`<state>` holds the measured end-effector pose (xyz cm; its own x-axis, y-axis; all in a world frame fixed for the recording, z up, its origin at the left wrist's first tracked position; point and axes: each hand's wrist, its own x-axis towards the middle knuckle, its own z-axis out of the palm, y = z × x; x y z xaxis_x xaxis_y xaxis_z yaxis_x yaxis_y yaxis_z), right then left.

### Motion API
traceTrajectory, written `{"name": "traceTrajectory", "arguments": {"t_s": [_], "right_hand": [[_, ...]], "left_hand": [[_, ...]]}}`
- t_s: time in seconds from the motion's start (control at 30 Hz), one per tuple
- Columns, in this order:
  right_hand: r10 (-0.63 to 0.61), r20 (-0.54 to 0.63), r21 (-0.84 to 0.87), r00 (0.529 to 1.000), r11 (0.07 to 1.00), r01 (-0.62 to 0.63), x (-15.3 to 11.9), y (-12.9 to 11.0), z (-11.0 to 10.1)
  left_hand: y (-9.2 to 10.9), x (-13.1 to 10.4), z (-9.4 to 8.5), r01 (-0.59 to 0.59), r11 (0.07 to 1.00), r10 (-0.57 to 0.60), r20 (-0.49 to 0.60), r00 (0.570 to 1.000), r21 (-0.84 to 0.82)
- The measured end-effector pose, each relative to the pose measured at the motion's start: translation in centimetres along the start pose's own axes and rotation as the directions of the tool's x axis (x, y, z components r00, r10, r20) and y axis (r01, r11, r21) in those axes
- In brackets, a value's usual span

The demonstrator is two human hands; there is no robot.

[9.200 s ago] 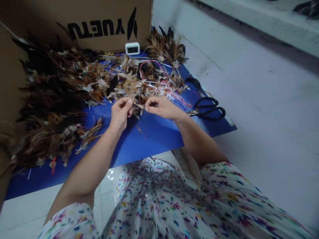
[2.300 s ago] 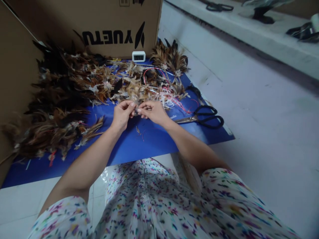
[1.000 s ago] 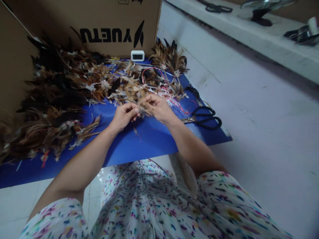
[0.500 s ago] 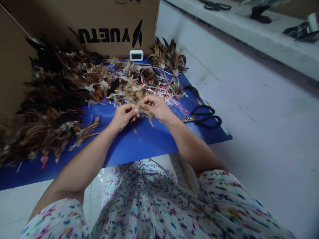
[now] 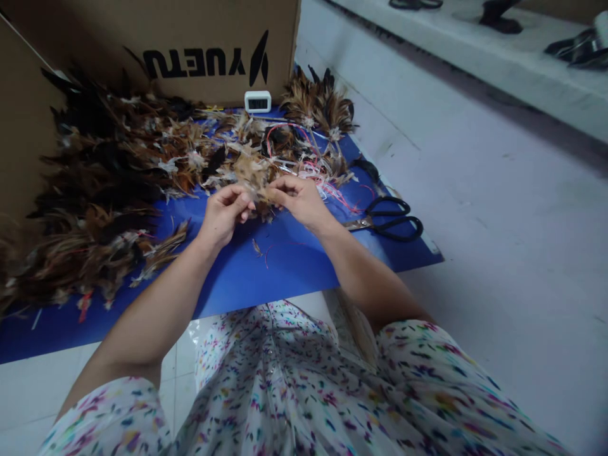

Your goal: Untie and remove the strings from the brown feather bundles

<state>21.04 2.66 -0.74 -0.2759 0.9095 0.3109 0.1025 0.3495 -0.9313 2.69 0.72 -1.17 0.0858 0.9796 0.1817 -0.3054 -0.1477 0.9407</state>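
Over the near part of the blue sheet (image 5: 285,272), my left hand (image 5: 221,215) pinches pale fluffy feathers with thumb and forefinger. Just across from it, my right hand (image 5: 300,201) grips the other side of the same small tan feathers (image 5: 260,190). Their lower ends blur together with the pile behind, so the bunch's full outline cannot be made out. A loose small feather (image 5: 257,247) and a thin red thread (image 5: 266,254) lie below my hands. Black-handled scissors (image 5: 392,220) rest to the right of my right wrist.
Brown and black feather bundles (image 5: 104,171) cover the left and back of the sheet. Tangled pink and white ties (image 5: 318,179) lie behind my right hand. A small white digital clock (image 5: 258,102) stands before a cardboard box (image 5: 204,38). A pale wall (image 5: 475,209) borders the right.
My left hand has moved left and the gap between my hands has widened slightly. The tan feathers now spread upward between my fingers. The scissors have stayed put.
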Motion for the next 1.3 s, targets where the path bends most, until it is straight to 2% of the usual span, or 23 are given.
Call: {"name": "traceTrajectory", "arguments": {"t_s": [0.1, 0.17, 0.27, 0.4, 0.53, 0.73, 0.83, 0.93, 1.0, 1.07, 1.17, 1.3], "right_hand": [[-0.090, -0.017, -0.306, 0.996, 0.949, 0.081, -0.1, 0.2, 0.0], [-0.119, 0.026, -0.457, 0.993, 0.882, 0.118, -0.3, 0.2, 0.2], [-0.089, 0.106, -0.606, 0.990, 0.784, 0.135, -0.6, 0.4, 0.5], [0.008, 0.165, -0.707, 0.986, 0.698, 0.112, -0.7, 0.7, 0.8], [0.047, 0.214, -0.662, 0.976, 0.741, 0.109, -0.6, 0.8, 0.6], [0.031, 0.134, -0.585, 0.991, 0.809, 0.053, -0.5, 0.4, 0.2], [0.080, 0.151, -0.593, 0.985, 0.805, 0.026, -0.6, 0.0, 0.2], [0.136, 0.234, -0.633, 0.963, 0.773, 0.044, -0.9, -0.3, 0.2], [0.144, 0.278, -0.654, 0.950, 0.753, 0.077, -1.0, -0.4, 0.3], [0.134, 0.275, -0.645, 0.952, 0.760, 0.079, -1.0, -0.4, 0.2], [0.117, 0.210, -0.547, 0.971, 0.837, 0.018, -0.7, -0.2, -0.1], [0.099, 0.098, -0.296, 0.990, 0.953, -0.067, -0.3, 0.1, -0.5]], "left_hand": [[0.2, 0.6, -0.7, -0.040, 0.996, 0.032, -0.102, 0.994, -0.077], [0.1, 1.0, -1.1, -0.076, 0.993, 0.062, -0.149, 0.987, -0.091], [-0.1, 1.3, -1.6, -0.100, 0.991, 0.082, -0.204, 0.976, -0.083], [-0.3, 1.3, -1.5, -0.101, 0.991, 0.079, -0.209, 0.975, -0.093], [-0.1, 1.1, -1.3, -0.066, 0.995, 0.049, -0.217, 0.975, -0.073], [-0.1, 1.1, -1.2, -0.050, 0.997, 0.036, -0.231, 0.972, -0.055], [-0.1, 1.1, -1.2, -0.057, 0.996, 0.040, -0.232, 0.972, -0.068], [-0.1, 1.1, -1.2, -0.051, 0.997, 0.036, -0.240, 0.970, -0.058], [-0.2, 1.1, -1.1, -0.049, 0.997, 0.033, -0.245, 0.969, -0.062], [-0.2, 1.1, -1.1, -0.052, 0.995, 0.031, -0.242, 0.970, -0.081], [-0.2, 1.1, -1.1, -0.045, 0.994, 0.021, -0.235, 0.972, -0.099], [-0.3, 1.0, -1.0, -0.039, 0.995, 0.017, -0.223, 0.975, -0.097]]}}
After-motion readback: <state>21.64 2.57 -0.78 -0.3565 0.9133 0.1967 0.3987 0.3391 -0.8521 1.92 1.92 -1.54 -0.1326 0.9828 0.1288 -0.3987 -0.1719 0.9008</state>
